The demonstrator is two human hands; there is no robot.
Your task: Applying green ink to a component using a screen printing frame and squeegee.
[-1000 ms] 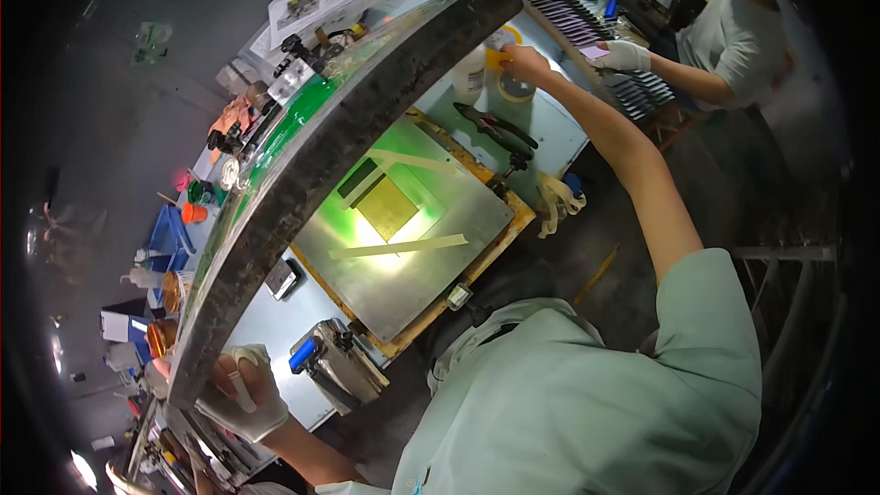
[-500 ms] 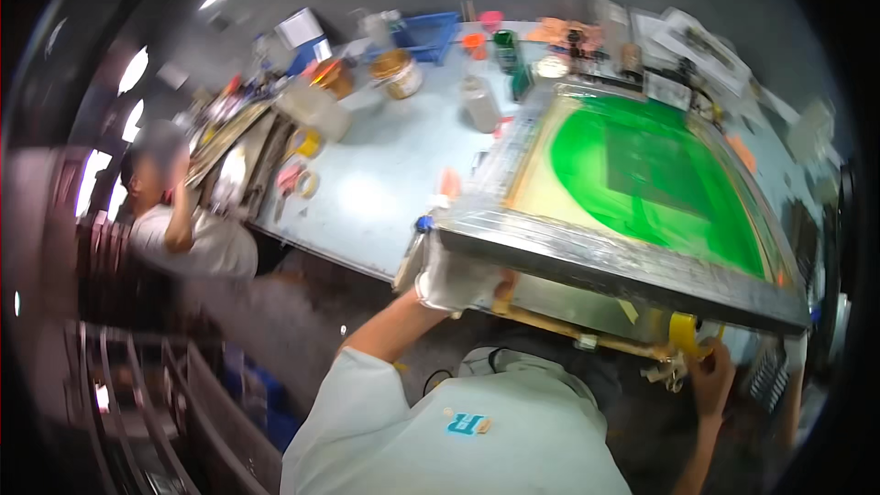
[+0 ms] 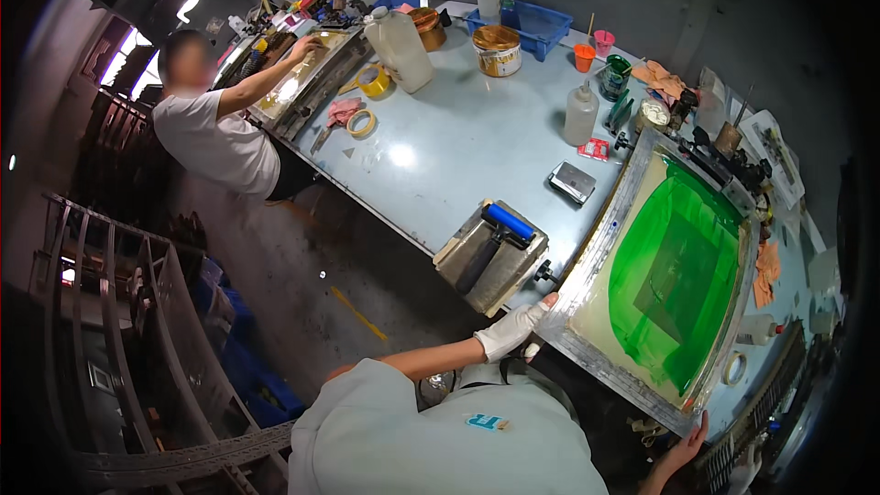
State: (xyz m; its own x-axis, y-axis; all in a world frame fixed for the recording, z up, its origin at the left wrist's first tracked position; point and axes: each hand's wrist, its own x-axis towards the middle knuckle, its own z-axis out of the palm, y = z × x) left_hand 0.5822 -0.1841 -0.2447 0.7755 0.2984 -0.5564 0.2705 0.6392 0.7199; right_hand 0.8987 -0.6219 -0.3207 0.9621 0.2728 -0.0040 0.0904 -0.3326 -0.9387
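A screen printing frame [image 3: 573, 302] with silver taped edges lies before me at the right, its mesh coated with green ink [image 3: 674, 280]. My left hand [image 3: 515, 330], in a white glove, is closed on the frame's near left corner, thumb on top and the other fingers mostly hidden. At the near right corner my bare right hand [image 3: 680, 451] grips the frame's edge with its fingertips. To the left of the frame, a blue roller with a black handle [image 3: 507, 225] rests on a metal-topped block [image 3: 458, 261] at the table's edge.
A pale blue table [image 3: 440, 147] carries a small metal box [image 3: 572, 182], a squeeze bottle [image 3: 580, 115], a jug [image 3: 401, 50], tubs and tape rolls. A person [image 3: 220, 128] works at another frame on the far left. A metal rack [image 3: 119, 312] stands at the lower left.
The raised near edge of the frame has come down. My left hand has moved from beneath it to its corner; my right hand has left the yellow tape roll for the edge. My view has turned.
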